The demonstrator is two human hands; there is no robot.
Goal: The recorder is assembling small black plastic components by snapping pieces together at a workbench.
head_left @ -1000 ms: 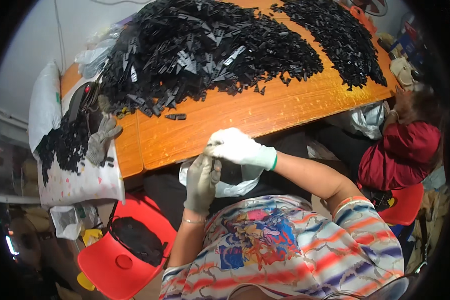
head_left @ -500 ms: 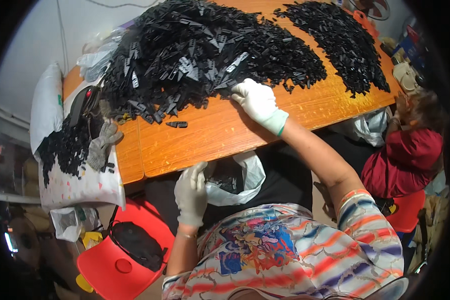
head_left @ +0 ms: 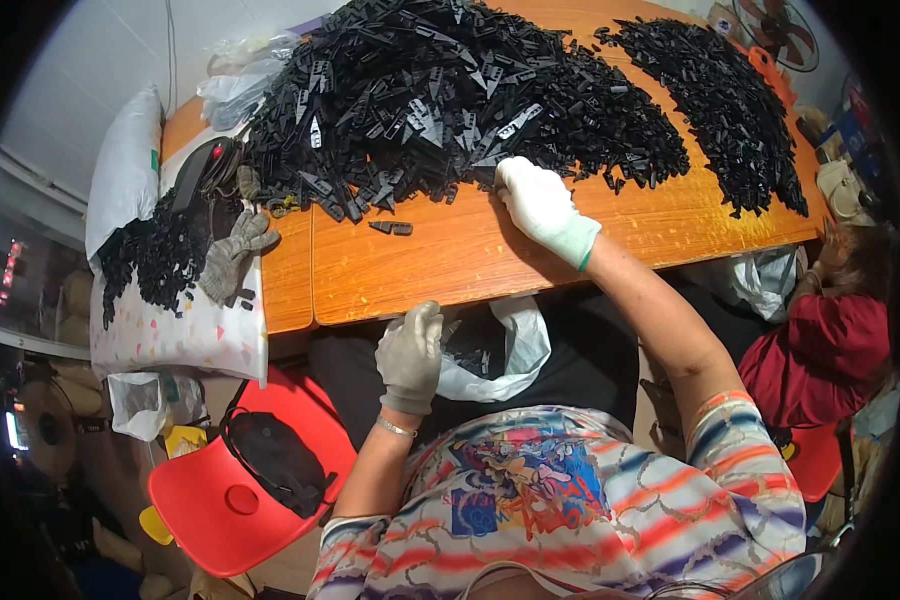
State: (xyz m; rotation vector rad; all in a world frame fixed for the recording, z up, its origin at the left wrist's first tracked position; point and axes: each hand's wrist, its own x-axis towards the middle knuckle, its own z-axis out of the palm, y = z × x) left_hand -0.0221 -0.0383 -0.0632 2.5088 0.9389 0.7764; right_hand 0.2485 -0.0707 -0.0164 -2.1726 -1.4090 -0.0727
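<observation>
A large heap of small black plastic pieces (head_left: 400, 110), many pointed and slotted, covers the back of the orange wooden table (head_left: 450, 255). At its front edge is my right hand (head_left: 545, 208) in a white glove, fingers pinched together against the pieces; what they grip is hidden. My left hand (head_left: 408, 355), in a greyish-white glove, is low by the table's front edge with its fingers curled in. Beside it a white plastic bag (head_left: 525, 350) lies open at my lap, with black pieces inside. One loose black piece (head_left: 390, 228) lies apart on the wood.
A second black heap (head_left: 715, 110) spreads at the right. On the left are a spare grey glove (head_left: 235, 255), more black pieces (head_left: 150, 260) and a full white sack (head_left: 125, 170). A red chair (head_left: 210, 500) holds a black bag. A person in a dark red shirt (head_left: 820, 345) sits at right.
The whole view has shifted, so the table sits farther right and higher. My left fingers look more curled than before. My right hand stays at the heap's front edge.
</observation>
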